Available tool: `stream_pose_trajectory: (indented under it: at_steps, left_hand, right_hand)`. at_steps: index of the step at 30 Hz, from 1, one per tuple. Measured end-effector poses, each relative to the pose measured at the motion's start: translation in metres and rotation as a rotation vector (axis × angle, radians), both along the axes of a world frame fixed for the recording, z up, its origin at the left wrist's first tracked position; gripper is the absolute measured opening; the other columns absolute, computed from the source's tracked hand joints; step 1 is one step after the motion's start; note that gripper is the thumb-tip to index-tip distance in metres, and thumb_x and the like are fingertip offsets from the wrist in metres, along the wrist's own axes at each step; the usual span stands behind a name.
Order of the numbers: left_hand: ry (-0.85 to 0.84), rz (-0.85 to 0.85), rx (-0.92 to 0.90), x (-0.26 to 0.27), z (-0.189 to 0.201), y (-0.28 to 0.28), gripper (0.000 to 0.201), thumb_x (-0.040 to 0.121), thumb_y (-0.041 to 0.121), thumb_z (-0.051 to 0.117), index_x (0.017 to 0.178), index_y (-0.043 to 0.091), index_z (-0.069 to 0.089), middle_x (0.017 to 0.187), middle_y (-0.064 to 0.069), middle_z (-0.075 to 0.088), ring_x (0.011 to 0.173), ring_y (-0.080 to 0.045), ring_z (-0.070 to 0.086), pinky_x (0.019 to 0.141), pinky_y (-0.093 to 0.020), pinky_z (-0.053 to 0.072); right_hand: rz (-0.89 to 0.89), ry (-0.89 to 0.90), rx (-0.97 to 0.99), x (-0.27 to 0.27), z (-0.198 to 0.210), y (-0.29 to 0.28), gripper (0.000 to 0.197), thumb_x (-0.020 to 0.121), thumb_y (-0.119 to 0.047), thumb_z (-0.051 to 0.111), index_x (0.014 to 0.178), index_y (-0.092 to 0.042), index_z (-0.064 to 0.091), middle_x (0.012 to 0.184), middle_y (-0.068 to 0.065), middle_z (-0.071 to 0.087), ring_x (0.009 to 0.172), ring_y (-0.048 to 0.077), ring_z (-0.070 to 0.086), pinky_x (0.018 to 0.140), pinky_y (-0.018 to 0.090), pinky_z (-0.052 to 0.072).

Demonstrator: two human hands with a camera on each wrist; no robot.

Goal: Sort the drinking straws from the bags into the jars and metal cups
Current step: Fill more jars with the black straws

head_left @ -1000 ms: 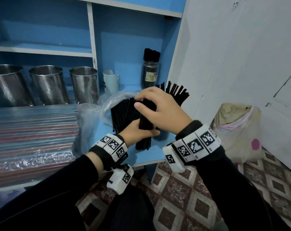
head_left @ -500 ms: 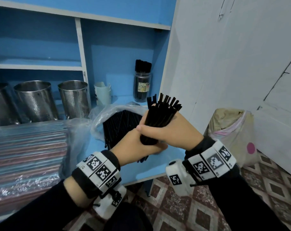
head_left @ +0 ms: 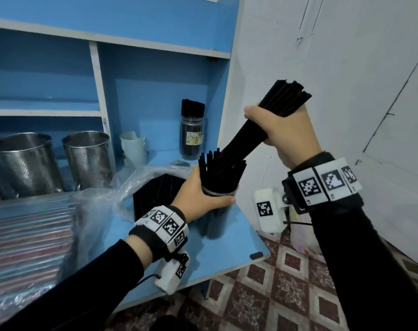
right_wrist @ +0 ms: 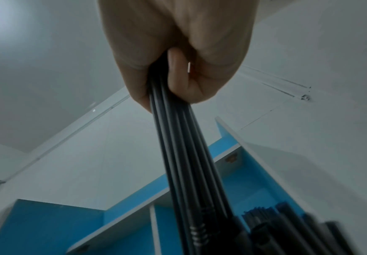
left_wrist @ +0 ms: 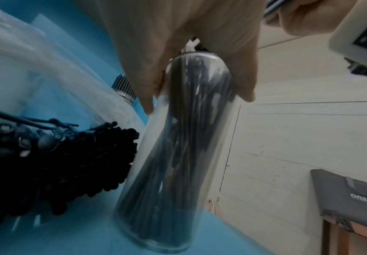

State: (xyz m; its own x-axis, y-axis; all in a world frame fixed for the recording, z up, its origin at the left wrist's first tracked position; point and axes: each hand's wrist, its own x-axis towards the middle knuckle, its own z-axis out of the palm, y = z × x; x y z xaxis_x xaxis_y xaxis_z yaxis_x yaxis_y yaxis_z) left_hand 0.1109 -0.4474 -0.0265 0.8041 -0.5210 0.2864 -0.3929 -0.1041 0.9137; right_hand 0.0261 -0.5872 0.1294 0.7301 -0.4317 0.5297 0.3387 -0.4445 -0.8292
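Note:
My left hand [head_left: 203,194] grips the rim of a clear jar [head_left: 215,220] that stands on the blue shelf near its right front corner; in the left wrist view the jar [left_wrist: 178,155] holds several black straws. My right hand [head_left: 284,130] grips a bundle of black straws [head_left: 253,125], tilted, its lower ends in the jar mouth. In the right wrist view my fingers [right_wrist: 178,74] curl round the black straw bundle [right_wrist: 184,155]. An open plastic bag of black straws [head_left: 155,194] lies just left of the jar.
A second jar full of black straws [head_left: 192,132] stands at the shelf back. Two perforated metal cups [head_left: 88,158] stand left, pale stacked cups [head_left: 133,146] between. A bag of coloured straws [head_left: 28,235] lies front left. White wall on the right.
The left hand let go of the bundle and took hold of the jar. The right hand rose, tilted the bundle and put its lower ends into the jar mouth.

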Motion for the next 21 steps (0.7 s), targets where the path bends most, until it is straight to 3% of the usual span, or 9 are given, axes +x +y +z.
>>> stream_pose_trajectory:
  at_steps: [2, 5, 8, 10, 12, 14, 17, 19, 21]
  left_hand:
    - [0.018, 0.003, 0.015, 0.002, -0.003, 0.001, 0.095, 0.049, 0.048, 0.092, 0.131, 0.033, 0.046, 0.123, 0.018, 0.061, 0.114, 0.001, 0.057, 0.099, -0.026, 0.047]
    - [0.018, 0.008, 0.011, 0.003, -0.002, 0.001, 0.086, 0.052, 0.043, 0.094, 0.124, 0.04, 0.047, 0.119, 0.024, 0.061, 0.11, 0.01, 0.055, 0.094, -0.018, 0.046]
    - [-0.007, 0.0, 0.013, 0.001, 0.0, 0.002, 0.081, 0.055, 0.039, 0.094, 0.119, 0.047, 0.045, 0.116, 0.028, 0.059, 0.108, 0.016, 0.052, 0.087, -0.011, 0.043]
    - [-0.003, -0.003, 0.006, 0.001, 0.0, 0.002, 0.078, 0.057, 0.038, 0.094, 0.119, 0.044, 0.047, 0.117, 0.025, 0.061, 0.108, 0.013, 0.054, 0.086, -0.013, 0.044]
    - [-0.006, -0.007, 0.003, 0.001, -0.001, 0.002, 0.077, 0.059, 0.036, 0.093, 0.122, 0.037, 0.05, 0.118, 0.02, 0.063, 0.109, 0.008, 0.057, 0.088, -0.015, 0.045]
    - [-0.014, -0.015, 0.003, 0.001, -0.001, 0.001, 0.078, 0.06, 0.035, 0.093, 0.126, 0.032, 0.052, 0.12, 0.017, 0.063, 0.111, 0.005, 0.058, 0.09, -0.017, 0.046]
    - [-0.014, -0.03, 0.014, 0.002, 0.001, 0.002, 0.08, 0.059, 0.036, 0.093, 0.127, 0.03, 0.051, 0.121, 0.016, 0.062, 0.112, 0.004, 0.057, 0.093, -0.019, 0.046]
    - [-0.019, -0.037, 0.022, 0.002, 0.002, 0.003, 0.078, 0.059, 0.035, 0.093, 0.125, 0.031, 0.052, 0.12, 0.017, 0.063, 0.112, 0.005, 0.057, 0.094, -0.019, 0.047]
    - [-0.026, -0.037, 0.018, 0.002, 0.003, 0.003, 0.072, 0.06, 0.032, 0.093, 0.12, 0.033, 0.053, 0.117, 0.016, 0.065, 0.108, 0.007, 0.059, 0.091, -0.016, 0.048]
  right_hand:
    - [-0.014, 0.074, -0.024, 0.009, -0.002, -0.006, 0.026, 0.073, -0.018, 0.072, 0.062, -0.021, 0.049, 0.058, -0.006, 0.053, 0.056, 0.011, 0.057, 0.045, 0.021, 0.041]
    - [-0.009, 0.18, -0.072, 0.021, -0.012, -0.003, 0.025, 0.073, -0.016, 0.071, 0.066, -0.018, 0.047, 0.061, -0.001, 0.048, 0.056, 0.013, 0.052, 0.046, 0.019, 0.038]
    - [-0.004, 0.301, -0.196, 0.027, -0.031, 0.005, 0.029, 0.075, -0.026, 0.076, 0.065, -0.017, 0.05, 0.062, -0.004, 0.053, 0.058, 0.01, 0.055, 0.053, 0.023, 0.044]
    - [0.014, 0.37, -0.307, 0.026, -0.044, 0.011, 0.032, 0.074, -0.04, 0.077, 0.065, -0.023, 0.052, 0.07, -0.004, 0.06, 0.077, 0.013, 0.061, 0.065, 0.029, 0.05]
    - [0.001, 0.385, -0.417, 0.023, -0.052, 0.016, 0.03, 0.073, -0.053, 0.075, 0.072, -0.03, 0.055, 0.085, 0.0, 0.061, 0.103, 0.02, 0.053, 0.085, 0.036, 0.049]
    - [-0.011, 0.315, -0.457, 0.019, -0.055, 0.018, 0.038, 0.073, -0.057, 0.073, 0.095, -0.028, 0.06, 0.105, -0.001, 0.057, 0.114, 0.018, 0.046, 0.096, 0.033, 0.043]
    - [0.087, 0.047, -0.422, 0.016, -0.049, 0.022, 0.059, 0.082, -0.037, 0.074, 0.132, -0.024, 0.046, 0.131, -0.007, 0.043, 0.123, 0.011, 0.045, 0.102, 0.025, 0.04]
    - [0.124, -0.049, -0.611, 0.019, -0.047, 0.023, 0.058, 0.089, -0.023, 0.068, 0.14, -0.016, 0.044, 0.14, -0.001, 0.04, 0.132, 0.014, 0.04, 0.11, 0.026, 0.034]
    - [0.127, 0.011, -0.846, 0.024, -0.049, 0.025, 0.043, 0.094, -0.019, 0.06, 0.135, -0.008, 0.052, 0.135, 0.005, 0.051, 0.128, 0.018, 0.045, 0.111, 0.029, 0.031]
